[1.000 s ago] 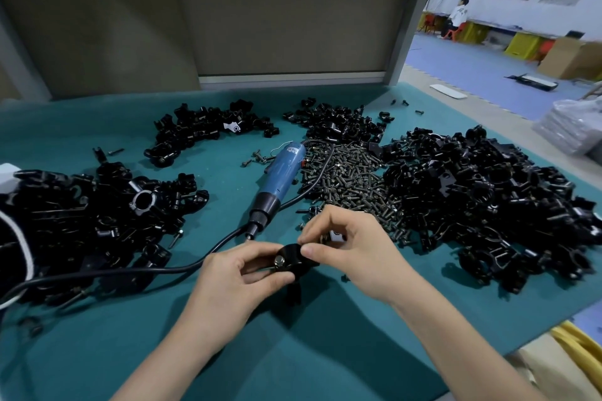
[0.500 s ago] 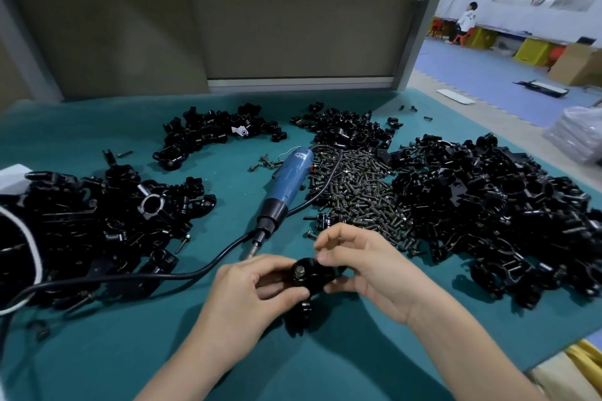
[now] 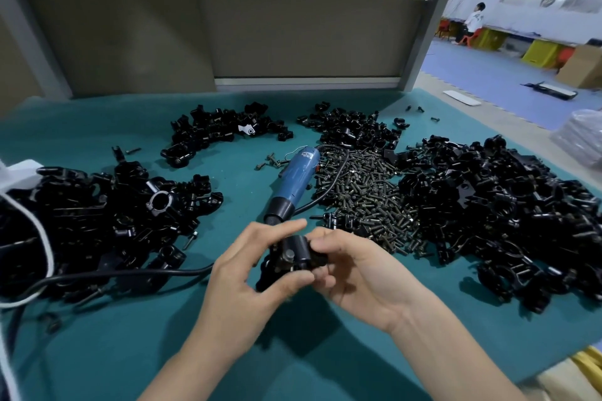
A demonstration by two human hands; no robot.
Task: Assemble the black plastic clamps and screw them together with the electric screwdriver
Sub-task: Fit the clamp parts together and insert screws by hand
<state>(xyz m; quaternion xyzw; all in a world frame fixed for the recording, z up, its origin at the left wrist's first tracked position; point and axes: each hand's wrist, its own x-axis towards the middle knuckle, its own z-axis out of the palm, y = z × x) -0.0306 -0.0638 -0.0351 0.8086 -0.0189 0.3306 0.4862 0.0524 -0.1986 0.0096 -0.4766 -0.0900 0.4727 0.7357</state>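
Spreading across the view, a teal surface (image 3: 97, 352) carries a big heap of black clamp parts (image 3: 495, 215) on the right and a second heap (image 3: 97, 221) on the left. Between them lies a pile of screws (image 3: 365, 192), with the blue electric screwdriver (image 3: 293, 182) just beside it, its tip toward the person. Nearer, above the surface, the left hand (image 3: 247, 283) and the right hand (image 3: 361, 277) both grip one black clamp (image 3: 303, 249) between them. Their fingers are curled round it, and a grey screw head (image 3: 288, 254) shows on its face.

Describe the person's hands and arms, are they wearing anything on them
Both the left hand and the right hand are bare: no gloves, rings or watch show. The left forearm and right forearm are bare too, no sleeves in view.
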